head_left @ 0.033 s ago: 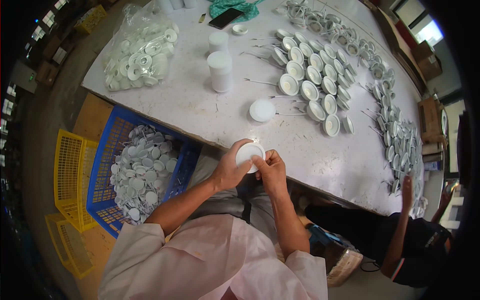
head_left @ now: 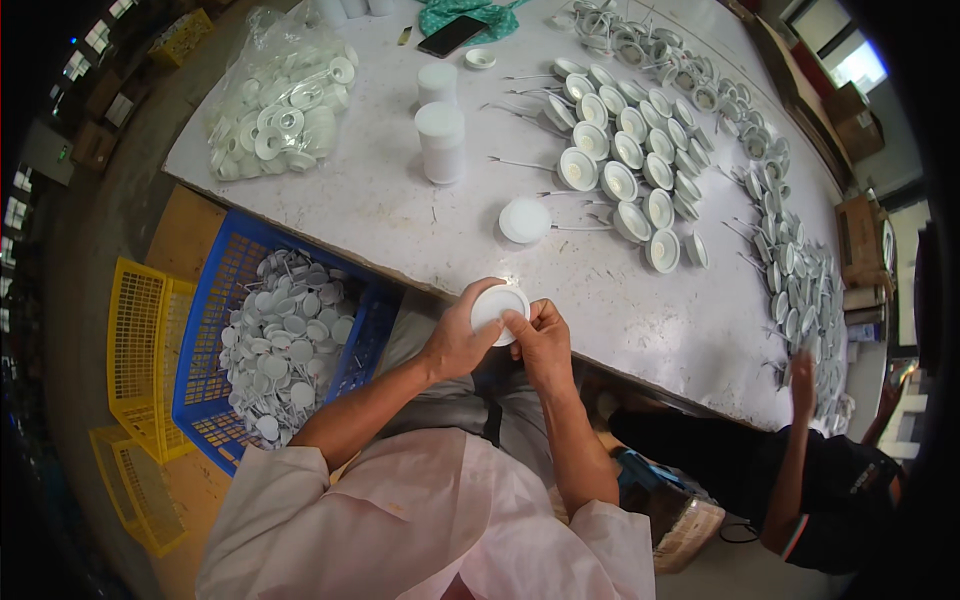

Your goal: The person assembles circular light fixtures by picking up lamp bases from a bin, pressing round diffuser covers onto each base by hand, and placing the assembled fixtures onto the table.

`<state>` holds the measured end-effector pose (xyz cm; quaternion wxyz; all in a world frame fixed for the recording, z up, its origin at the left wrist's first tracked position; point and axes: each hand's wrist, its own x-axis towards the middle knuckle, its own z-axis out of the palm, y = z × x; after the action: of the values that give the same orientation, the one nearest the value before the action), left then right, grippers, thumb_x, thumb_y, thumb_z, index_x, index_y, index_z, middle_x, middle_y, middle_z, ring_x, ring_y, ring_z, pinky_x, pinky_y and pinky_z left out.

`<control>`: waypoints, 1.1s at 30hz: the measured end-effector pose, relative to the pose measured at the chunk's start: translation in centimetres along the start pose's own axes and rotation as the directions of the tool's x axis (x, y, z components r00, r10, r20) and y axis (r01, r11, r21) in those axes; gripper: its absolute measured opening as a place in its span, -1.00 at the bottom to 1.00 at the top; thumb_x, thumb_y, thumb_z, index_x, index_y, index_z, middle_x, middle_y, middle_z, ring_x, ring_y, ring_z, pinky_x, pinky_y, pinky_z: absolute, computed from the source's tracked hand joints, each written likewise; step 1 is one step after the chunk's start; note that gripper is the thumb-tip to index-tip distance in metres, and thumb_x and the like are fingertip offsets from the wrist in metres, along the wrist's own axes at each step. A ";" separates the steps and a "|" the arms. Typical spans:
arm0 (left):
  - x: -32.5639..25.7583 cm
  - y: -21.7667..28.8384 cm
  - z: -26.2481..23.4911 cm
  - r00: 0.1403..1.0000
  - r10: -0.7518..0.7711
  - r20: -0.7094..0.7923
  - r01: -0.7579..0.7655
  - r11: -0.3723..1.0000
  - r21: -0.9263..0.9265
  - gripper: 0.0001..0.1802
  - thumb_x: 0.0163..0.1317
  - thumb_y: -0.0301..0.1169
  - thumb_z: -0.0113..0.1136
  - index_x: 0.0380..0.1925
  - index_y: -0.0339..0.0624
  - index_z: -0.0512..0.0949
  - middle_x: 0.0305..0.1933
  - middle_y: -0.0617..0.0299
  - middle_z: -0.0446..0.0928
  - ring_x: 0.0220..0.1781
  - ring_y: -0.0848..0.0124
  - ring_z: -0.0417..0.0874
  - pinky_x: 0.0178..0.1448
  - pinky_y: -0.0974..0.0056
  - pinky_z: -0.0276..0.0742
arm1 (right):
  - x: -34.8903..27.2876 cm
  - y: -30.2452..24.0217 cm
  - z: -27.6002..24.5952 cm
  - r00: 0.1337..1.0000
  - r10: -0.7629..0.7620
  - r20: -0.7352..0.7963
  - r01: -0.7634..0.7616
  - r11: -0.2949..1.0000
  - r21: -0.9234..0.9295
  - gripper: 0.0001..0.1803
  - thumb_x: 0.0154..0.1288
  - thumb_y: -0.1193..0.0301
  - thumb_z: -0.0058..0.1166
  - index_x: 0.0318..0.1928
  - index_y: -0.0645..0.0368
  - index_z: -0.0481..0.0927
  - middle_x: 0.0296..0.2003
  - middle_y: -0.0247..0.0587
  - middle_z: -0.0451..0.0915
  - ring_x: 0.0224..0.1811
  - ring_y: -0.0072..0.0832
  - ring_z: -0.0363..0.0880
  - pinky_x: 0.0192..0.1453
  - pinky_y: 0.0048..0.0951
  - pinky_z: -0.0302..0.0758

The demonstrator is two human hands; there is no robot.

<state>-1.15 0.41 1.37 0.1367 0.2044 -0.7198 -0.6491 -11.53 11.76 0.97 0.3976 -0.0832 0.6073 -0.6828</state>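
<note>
At the table's near edge, my left hand (head_left: 462, 334) wraps round a round white downlight (head_left: 497, 304), its thumb on the face. My right hand (head_left: 545, 342) pinches the same downlight at its right rim, thumb pressing on the front. The fingers behind it are hidden. Just beyond my hands lies a white round disc (head_left: 525, 219), with a wire showing at its right. Stacks of white discs (head_left: 440, 150) stand further off. To the right, several downlights (head_left: 620, 180) with wires lie in rows, open faces up.
A clear bag of white rings (head_left: 285, 120) lies on the table (head_left: 370, 215) at the left. Below it stands a blue crate (head_left: 205, 345) full of small white discs, beside yellow crates (head_left: 135, 340). A phone (head_left: 451, 36) lies at the back. A co-worker's hand (head_left: 803, 385) is at the right.
The co-worker's hand at the right has shifted slightly to the left. My own hands and the downlight look the same.
</note>
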 end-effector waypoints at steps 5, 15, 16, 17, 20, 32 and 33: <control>0.4 0.1 0.2 1.000 -0.005 0.002 0.005 0.999 -0.039 -0.47 0.22 -0.43 0.09 0.20 -0.29 0.27 0.03 0.04 0.50 0.04 0.37 0.53 0.14 0.26 0.47 | -0.2 0.2 0.2 0.998 0.013 -0.061 -0.017 0.998 -0.057 -0.71 0.17 0.43 0.26 -0.40 0.18 0.34 -0.61 -0.37 0.44 -0.69 -0.68 0.36 -0.66 -0.63 0.27; -6.1 -7.1 -9.3 0.902 -0.241 -0.358 0.094 0.919 -0.383 -0.45 0.03 -0.58 0.22 0.10 -0.29 0.39 -0.03 0.16 0.52 0.01 0.38 0.55 0.14 0.27 0.46 | -1.9 0.3 -5.1 0.780 -0.615 -0.120 0.478 0.708 -0.520 -0.87 0.24 0.53 0.16 -0.22 0.22 0.51 -0.38 -0.38 0.52 -0.38 -0.66 0.48 -0.30 -0.60 0.46; -7.3 -9.2 -11.3 0.870 -0.309 -0.384 0.119 0.888 -0.445 -0.48 0.09 -0.59 0.18 0.11 -0.31 0.38 -0.03 0.16 0.52 -0.01 0.36 0.56 0.14 0.29 0.46 | -2.1 -0.1 -6.9 0.754 -0.632 -0.180 0.450 0.697 -0.558 -0.87 0.21 0.58 0.15 -0.21 0.23 0.52 -0.35 -0.35 0.53 -0.35 -0.64 0.49 -0.26 -0.58 0.46; -8.4 -9.6 -12.9 0.823 -0.377 -0.425 0.161 0.872 -0.462 -0.52 0.14 -0.57 0.15 0.12 -0.32 0.38 -0.03 0.16 0.52 -0.01 0.36 0.57 0.13 0.30 0.47 | -2.6 -1.5 -7.8 0.723 -0.655 -0.220 0.428 0.675 -0.601 -0.84 0.18 0.61 0.15 -0.20 0.25 0.52 -0.31 -0.29 0.53 -0.33 -0.61 0.49 -0.25 -0.56 0.46; -12.2 -15.5 -19.0 0.712 -0.427 -0.558 0.354 0.904 -0.241 -0.52 0.16 -0.53 0.12 0.13 -0.25 0.39 -0.04 0.16 0.53 -0.12 0.37 0.61 -0.23 0.33 0.57 | -1.5 -2.5 -13.7 0.463 -0.873 -0.151 0.254 0.293 -0.922 -0.61 0.10 0.57 0.24 -0.03 0.28 0.47 -0.11 -0.04 0.53 -0.07 -0.27 0.49 0.02 -0.30 0.42; -28.2 -34.9 -42.5 0.377 -0.428 -0.821 0.799 0.598 0.055 -0.34 0.05 -0.43 0.15 0.23 -0.19 0.26 -0.07 0.11 0.52 -0.15 0.34 0.59 -0.35 0.31 0.51 | 4.9 -5.9 -28.2 0.531 -0.618 -0.580 -0.073 0.649 -0.758 -0.12 0.10 0.32 0.30 0.34 0.41 0.15 0.21 0.22 0.35 0.22 -0.16 0.41 0.29 -0.33 0.32; -28.1 -35.7 -42.2 0.472 -0.043 -0.881 0.723 0.591 0.358 -0.44 0.06 -0.40 0.18 0.13 -0.27 0.37 -0.16 0.09 0.55 -0.23 0.36 0.60 -0.32 0.34 0.51 | 4.5 -5.8 -28.2 0.528 -0.618 -0.583 -0.076 0.649 -0.757 -0.12 0.10 0.32 0.30 0.34 0.41 0.15 0.21 0.22 0.35 0.22 -0.16 0.41 0.29 -0.33 0.32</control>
<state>47.21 -26.09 -27.05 0.1902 0.6801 -0.6873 -0.1700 -33.93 30.14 -2.51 -0.1125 -0.0117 0.9045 -0.4112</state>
